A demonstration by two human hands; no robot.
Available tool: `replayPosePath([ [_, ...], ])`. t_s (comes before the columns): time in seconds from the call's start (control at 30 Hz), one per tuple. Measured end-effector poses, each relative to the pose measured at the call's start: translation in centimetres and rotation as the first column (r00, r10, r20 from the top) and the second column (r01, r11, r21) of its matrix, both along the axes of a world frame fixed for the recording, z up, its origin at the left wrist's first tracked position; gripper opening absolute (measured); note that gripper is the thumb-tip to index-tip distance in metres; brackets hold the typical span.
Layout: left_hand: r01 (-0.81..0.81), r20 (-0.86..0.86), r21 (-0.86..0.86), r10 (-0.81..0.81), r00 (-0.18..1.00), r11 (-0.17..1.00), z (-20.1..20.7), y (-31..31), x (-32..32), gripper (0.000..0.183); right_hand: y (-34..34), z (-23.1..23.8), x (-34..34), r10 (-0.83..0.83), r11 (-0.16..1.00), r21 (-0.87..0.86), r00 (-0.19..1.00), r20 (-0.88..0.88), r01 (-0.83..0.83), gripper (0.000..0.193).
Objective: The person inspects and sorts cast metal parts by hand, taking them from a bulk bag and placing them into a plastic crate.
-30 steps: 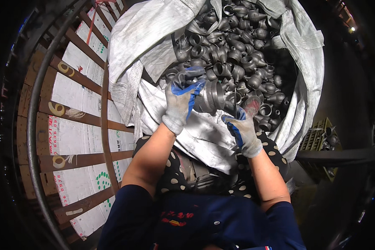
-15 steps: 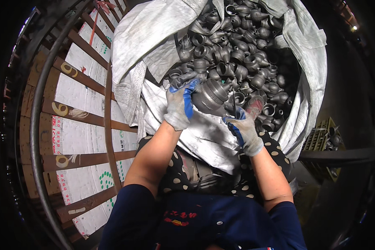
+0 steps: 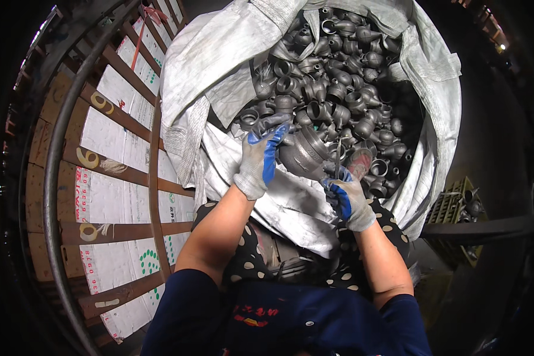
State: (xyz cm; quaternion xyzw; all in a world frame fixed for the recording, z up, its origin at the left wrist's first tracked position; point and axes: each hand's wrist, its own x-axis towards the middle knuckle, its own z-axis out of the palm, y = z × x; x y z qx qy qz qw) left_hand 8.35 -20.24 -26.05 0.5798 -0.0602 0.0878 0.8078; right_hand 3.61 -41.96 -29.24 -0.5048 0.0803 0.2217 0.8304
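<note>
A large dark-grey metal pipe fitting (image 3: 304, 153) with a ribbed round collar is tilted at the near side of a white woven bulk bag (image 3: 212, 37). My left hand (image 3: 261, 155), in a grey glove with blue coating, grips the fitting's left end; its fingertips are partly hidden. On the right, my similarly gloved right hand (image 3: 349, 199) is closed around a narrow dark tool (image 3: 338, 155) that looks like a file. The tool points away from me, close beside the fitting's right edge. Whether they touch, I cannot tell.
Many smaller grey metal fittings (image 3: 344, 89) fill the bag beyond my hands. A reddish glove-like thing (image 3: 360, 161) lies past my right hand. On the left stands a rusty slatted metal rack (image 3: 155, 178) with white cartons; a yellow crate (image 3: 451, 204) of metal parts stands right.
The large fitting and both my hands have shifted slightly right and down in the picture. The narrow tool now stands more upright beside the fitting. Both grips stay closed.
</note>
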Motion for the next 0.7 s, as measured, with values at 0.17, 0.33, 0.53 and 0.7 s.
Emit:
replayPosePath([
  [0.17, 0.090, 0.015, -0.063, -0.089, 0.996, 0.994, 1.5, 0.2, -0.7, 0.026, -0.3, -0.4, 0.3, 0.005, 0.987, 0.160, 0.994, -0.107, 0.012, 0.042],
  [0.33, 0.158, 0.018, -0.135, -0.157, 0.987, 0.978, 2.2, 0.2, -0.7, 0.029, -0.5, 0.0, 0.3, 0.050, 0.964, 0.267, 0.989, -0.137, -0.011, 0.036],
  [0.53, 0.207, 0.003, -0.185, -0.210, 0.978, 0.961, 2.3, 0.6, -0.4, 0.032, -0.5, 0.5, 0.2, 0.066, 0.928, 0.372, 0.986, -0.154, -0.004, 0.022],
  [0.7, 0.198, -0.010, 0.059, -0.198, 0.980, 0.978, 2.3, 1.1, -0.6, 0.034, -0.8, 0.2, 0.4, 0.003, 0.938, 0.341, 0.986, -0.166, 0.055, 0.011],
])
